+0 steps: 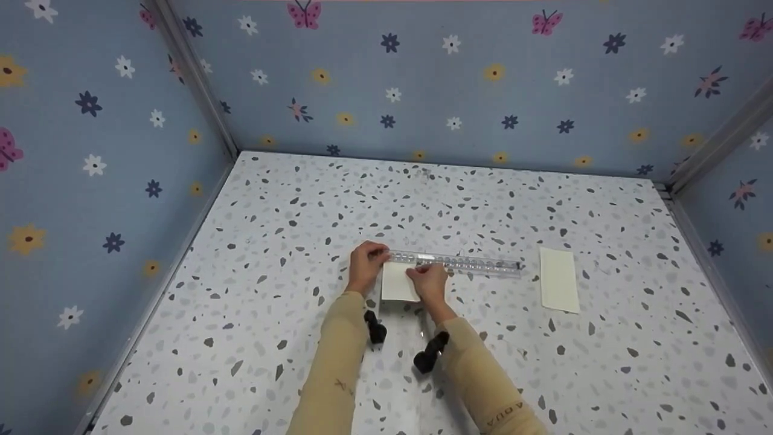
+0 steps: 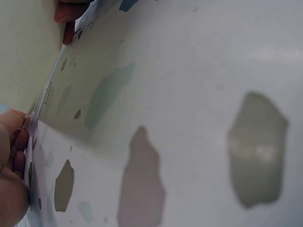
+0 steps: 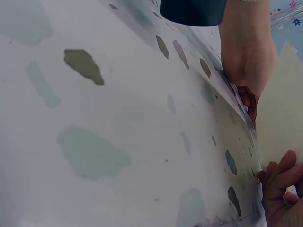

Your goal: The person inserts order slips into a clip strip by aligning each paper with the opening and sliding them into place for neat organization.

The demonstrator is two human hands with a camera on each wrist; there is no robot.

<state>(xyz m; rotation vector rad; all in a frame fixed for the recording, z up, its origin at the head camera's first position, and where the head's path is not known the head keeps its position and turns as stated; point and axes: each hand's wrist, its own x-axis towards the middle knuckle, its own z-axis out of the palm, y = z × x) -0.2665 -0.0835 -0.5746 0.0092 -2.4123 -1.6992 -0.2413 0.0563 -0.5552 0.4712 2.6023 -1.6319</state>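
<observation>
A clear plastic ruler (image 1: 483, 266) lies across the table, its left end at my left hand (image 1: 365, 267). The thumb and fingers of that hand pinch the ruler's end, at the corner of a cream sheet of paper (image 1: 398, 285). The sheet's far edge runs along the ruler, while its near part is lifted and casts a shadow. My right hand (image 1: 430, 284) has curled fingers on the sheet's right side, close to the ruler. In the right wrist view, the raised paper (image 3: 279, 118) stands between my left hand (image 3: 248, 56) and my right hand (image 3: 284, 191).
A second cream paper (image 1: 558, 280) lies flat to the right of the ruler. Black wrist-camera mounts (image 1: 431, 353) hang at both sleeves. Flower-patterned panels (image 1: 423, 78) wall in the speckled table (image 1: 290, 229) at the back and sides.
</observation>
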